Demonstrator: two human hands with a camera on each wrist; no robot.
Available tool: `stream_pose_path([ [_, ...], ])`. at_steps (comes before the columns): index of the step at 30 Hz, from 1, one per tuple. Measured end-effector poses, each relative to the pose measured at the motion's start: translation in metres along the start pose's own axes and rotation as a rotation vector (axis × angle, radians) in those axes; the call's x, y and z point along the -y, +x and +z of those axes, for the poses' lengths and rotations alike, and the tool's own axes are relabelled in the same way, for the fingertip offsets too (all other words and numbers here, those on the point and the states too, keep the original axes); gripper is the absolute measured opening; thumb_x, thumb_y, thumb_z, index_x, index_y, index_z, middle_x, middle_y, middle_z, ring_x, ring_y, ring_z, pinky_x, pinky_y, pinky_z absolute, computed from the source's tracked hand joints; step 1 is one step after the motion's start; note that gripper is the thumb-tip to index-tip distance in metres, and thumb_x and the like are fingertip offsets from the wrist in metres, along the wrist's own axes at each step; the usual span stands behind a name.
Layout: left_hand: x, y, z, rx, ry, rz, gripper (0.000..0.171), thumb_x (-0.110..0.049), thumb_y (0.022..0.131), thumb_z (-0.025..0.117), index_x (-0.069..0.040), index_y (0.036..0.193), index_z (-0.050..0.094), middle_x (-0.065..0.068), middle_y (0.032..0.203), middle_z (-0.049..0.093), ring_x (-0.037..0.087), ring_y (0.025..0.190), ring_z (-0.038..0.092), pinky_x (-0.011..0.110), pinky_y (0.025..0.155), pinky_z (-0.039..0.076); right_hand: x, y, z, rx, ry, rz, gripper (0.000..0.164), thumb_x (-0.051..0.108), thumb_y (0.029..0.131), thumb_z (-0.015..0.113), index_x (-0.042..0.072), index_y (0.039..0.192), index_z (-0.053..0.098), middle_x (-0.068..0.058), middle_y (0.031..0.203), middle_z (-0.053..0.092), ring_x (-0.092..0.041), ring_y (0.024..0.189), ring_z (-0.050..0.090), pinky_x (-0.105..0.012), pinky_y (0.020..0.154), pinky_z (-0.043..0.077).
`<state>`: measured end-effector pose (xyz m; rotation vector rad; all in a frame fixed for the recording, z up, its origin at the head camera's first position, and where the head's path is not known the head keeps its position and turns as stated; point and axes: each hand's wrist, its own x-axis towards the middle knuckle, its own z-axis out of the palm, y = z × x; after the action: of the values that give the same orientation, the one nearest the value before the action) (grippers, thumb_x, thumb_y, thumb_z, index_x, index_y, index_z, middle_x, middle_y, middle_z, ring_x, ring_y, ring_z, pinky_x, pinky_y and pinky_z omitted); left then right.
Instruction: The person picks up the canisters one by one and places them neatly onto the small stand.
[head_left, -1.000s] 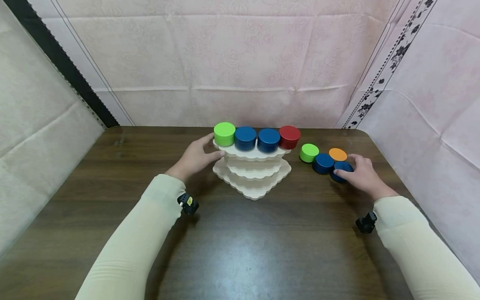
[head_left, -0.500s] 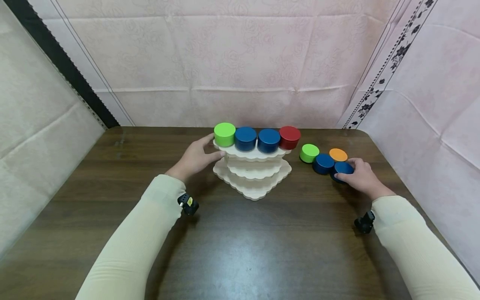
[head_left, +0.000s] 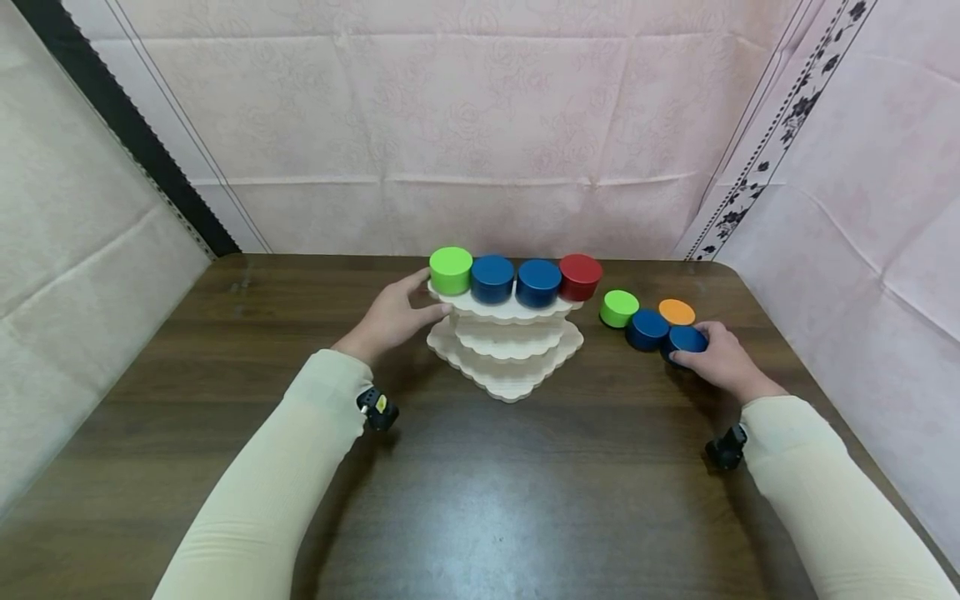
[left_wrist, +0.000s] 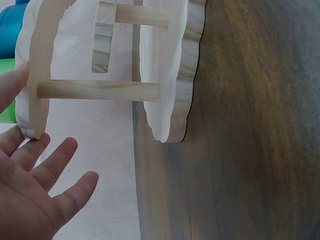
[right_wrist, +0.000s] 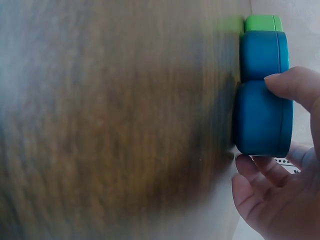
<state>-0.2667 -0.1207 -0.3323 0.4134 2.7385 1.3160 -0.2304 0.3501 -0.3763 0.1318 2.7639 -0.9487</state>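
Note:
A pale wooden tiered stand [head_left: 507, 380] with scalloped edges stands mid-table; round wooden posts join its tiers in the left wrist view. My left hand [head_left: 392, 318] grips the corner of its top tier [left_wrist: 39, 107], thumb on one side and fingertips on the other. On that tier sit a green tin [head_left: 451, 271], two blue tins [head_left: 492, 280] and a red tin [head_left: 581, 278] in a row. To the right, my right hand [head_left: 723, 360] holds a blue round tin [right_wrist: 262, 120] between thumb and fingers. It stands on the table against another blue tin [right_wrist: 260, 55].
Beside the held tin are a green tin [head_left: 619, 308] and an orange-topped tin [head_left: 677, 312]. The brown wooden table [head_left: 480, 492] ends at a patterned cloth backdrop [head_left: 480, 125], with cloth also at both sides. A black camera [head_left: 726, 448] sits on the right wrist.
My right hand has shifted slightly left and nearer around the blue tin, whose top now shows more. The left hand, stand and other tins stay put.

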Motion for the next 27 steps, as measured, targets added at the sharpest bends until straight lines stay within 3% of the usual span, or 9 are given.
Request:
stream_pose_path([
  [9, -0.001, 0.0, 0.001, 0.007, 0.001, -0.008, 0.075, -0.035, 0.091, 0.066, -0.013, 0.153, 0.029, 0.013, 0.145, 0.045, 0.03, 0.133, 0.041, 0.049, 0.106, 0.038, 0.0, -0.004, 0.0, -0.014, -0.015, 0.008, 0.082, 0.03, 0.094, 0.059, -0.019, 0.142, 0.014, -0.042, 0.139, 0.023, -0.055, 0.119, 0.033, -0.069, 0.099, 0.032],
  [15, 0.0, 0.0, 0.0, 0.006, -0.004, -0.013, 0.076, -0.036, 0.091, 0.066, -0.013, 0.153, 0.028, 0.013, 0.146, 0.044, 0.031, 0.134, 0.04, 0.049, 0.107, 0.037, 0.01, -0.008, -0.002, -0.051, -0.042, -0.013, 0.083, 0.029, 0.093, 0.061, -0.018, 0.143, 0.016, -0.042, 0.141, 0.023, -0.054, 0.119, 0.034, -0.069, 0.098, 0.033],
  [27, 0.001, 0.0, -0.001, 0.003, -0.003, 0.005, 0.076, -0.036, 0.091, 0.067, -0.012, 0.153, 0.029, 0.013, 0.144, 0.046, 0.03, 0.133, 0.042, 0.049, 0.107, 0.037, 0.034, -0.021, 0.0, -0.038, -0.054, -0.02, 0.086, 0.032, 0.091, 0.063, -0.016, 0.145, 0.016, -0.04, 0.142, 0.022, -0.054, 0.119, 0.034, -0.069, 0.098, 0.034],
])
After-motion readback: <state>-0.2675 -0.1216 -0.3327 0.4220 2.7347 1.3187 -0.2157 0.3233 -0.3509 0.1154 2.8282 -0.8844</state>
